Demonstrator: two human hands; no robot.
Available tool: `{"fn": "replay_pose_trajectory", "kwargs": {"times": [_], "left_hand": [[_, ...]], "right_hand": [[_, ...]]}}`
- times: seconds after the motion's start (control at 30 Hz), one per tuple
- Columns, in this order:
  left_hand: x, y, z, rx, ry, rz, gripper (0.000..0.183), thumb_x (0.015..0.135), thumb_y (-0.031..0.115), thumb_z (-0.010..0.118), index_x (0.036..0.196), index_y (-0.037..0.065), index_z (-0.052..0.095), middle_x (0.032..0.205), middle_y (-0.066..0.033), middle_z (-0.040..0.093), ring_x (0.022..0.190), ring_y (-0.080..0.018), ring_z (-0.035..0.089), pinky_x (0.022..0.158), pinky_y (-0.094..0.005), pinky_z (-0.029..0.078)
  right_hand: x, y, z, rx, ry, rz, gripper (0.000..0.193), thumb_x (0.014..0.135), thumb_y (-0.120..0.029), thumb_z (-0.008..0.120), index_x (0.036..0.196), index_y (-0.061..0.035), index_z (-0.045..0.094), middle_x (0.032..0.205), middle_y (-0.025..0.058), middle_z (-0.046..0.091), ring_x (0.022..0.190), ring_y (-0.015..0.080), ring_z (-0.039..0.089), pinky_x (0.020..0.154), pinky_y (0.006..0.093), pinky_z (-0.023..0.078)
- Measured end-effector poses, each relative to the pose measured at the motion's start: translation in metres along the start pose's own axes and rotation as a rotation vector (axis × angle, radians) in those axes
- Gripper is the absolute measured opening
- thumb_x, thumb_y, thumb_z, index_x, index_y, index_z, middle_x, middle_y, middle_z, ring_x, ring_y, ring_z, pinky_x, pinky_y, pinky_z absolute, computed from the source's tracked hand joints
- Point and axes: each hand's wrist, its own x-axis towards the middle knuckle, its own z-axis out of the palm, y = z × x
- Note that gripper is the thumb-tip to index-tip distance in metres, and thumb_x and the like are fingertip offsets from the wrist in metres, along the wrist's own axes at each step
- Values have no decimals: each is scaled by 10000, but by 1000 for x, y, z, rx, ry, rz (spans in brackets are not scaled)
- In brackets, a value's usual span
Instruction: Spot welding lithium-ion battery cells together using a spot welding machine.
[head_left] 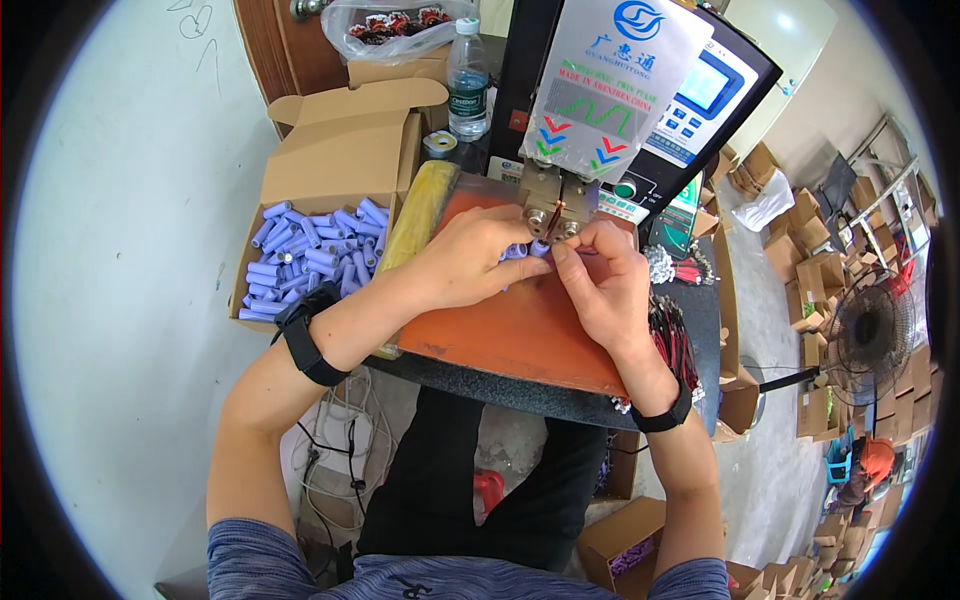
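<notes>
Just under the metal electrode tips of a spot welder (556,205), my two hands meet over an orange mat (510,335). My left hand (465,255) is closed around purple battery cells (539,248), whose ends peek out by the thumb. The fingers of my right hand (612,290) are pinched together beside the same cells, close to the right electrode. Whatever sits in that pinch is too small and too hidden to name. A cardboard box (345,112) full of loose purple cells stands left of my left hand.
A yellow roll (422,215) lies along the mat's left edge. Behind it stand a water bottle (467,85) and a small spool (440,143). Bundles of red and black wires (672,335) lie right of my right hand. A fan (868,325) and many cartons fill the right background.
</notes>
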Motion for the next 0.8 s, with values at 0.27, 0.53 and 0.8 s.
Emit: {"fn": "replay_pose_trajectory", "kwargs": {"times": [0.27, 0.53, 0.8], "left_hand": [[1, 3, -1, 3, 1, 7, 261, 795, 178, 648, 1011, 35, 618, 1014, -166, 611, 967, -367, 565, 831, -439, 458], [-2, -3, 0, 2, -6, -6, 258, 798, 187, 646, 1009, 41, 621, 1012, -165, 614, 962, -365, 567, 827, -432, 459], [1, 1, 0, -19, -22, -48, 243, 817, 200, 631, 998, 38, 628, 997, -165, 615, 923, -356, 584, 800, -419, 464]], "right_hand": [[0, 1, 0, -19, 13, -49, 77, 751, -93, 677, 759, -54, 611, 755, 63, 616, 718, 220, 558, 748, 335, 374], [0, -1, 3, -36, 20, -81, 81, 743, -88, 675, 758, -51, 604, 749, 67, 611, 721, 230, 556, 739, 333, 363], [0, 0, 2, -47, 24, -83, 75, 750, -88, 670, 768, -51, 607, 755, 59, 619, 741, 227, 565, 750, 338, 363]]}}
